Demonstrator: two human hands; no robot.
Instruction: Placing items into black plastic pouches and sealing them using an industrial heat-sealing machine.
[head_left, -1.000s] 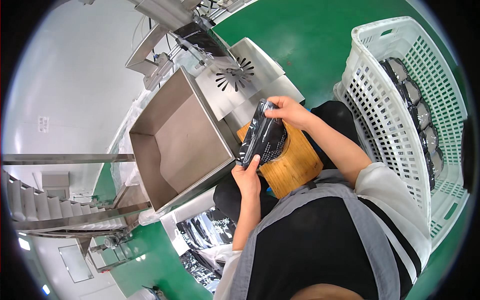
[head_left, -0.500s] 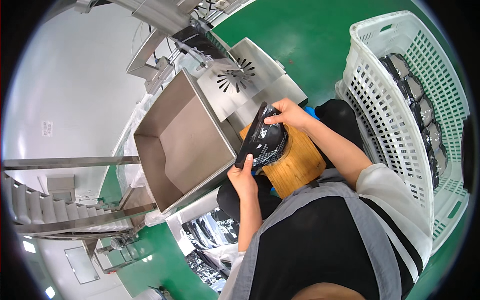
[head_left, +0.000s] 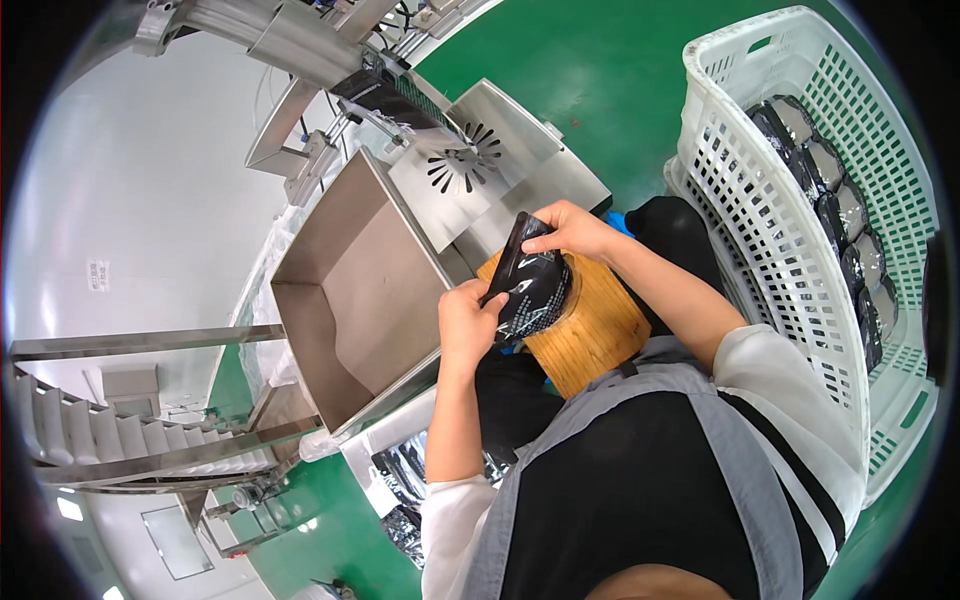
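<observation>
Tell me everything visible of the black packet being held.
The black packet looks like glossy plastic film with pale printed marks. It slants, its dark long edge running from lower left to upper right. The left hand pinches its lower end, the right hand its upper. It overlaps the wooden board in view; contact is unclear.

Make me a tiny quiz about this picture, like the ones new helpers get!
1. True or false: the left hand and the right hand both hold the black pouch.
2. What colour is the floor? A) red B) green C) yellow
3. Fill in: the white crate with packs inside stands on the person's ____ side.

Key: 1. True. 2. B. 3. right.
</observation>
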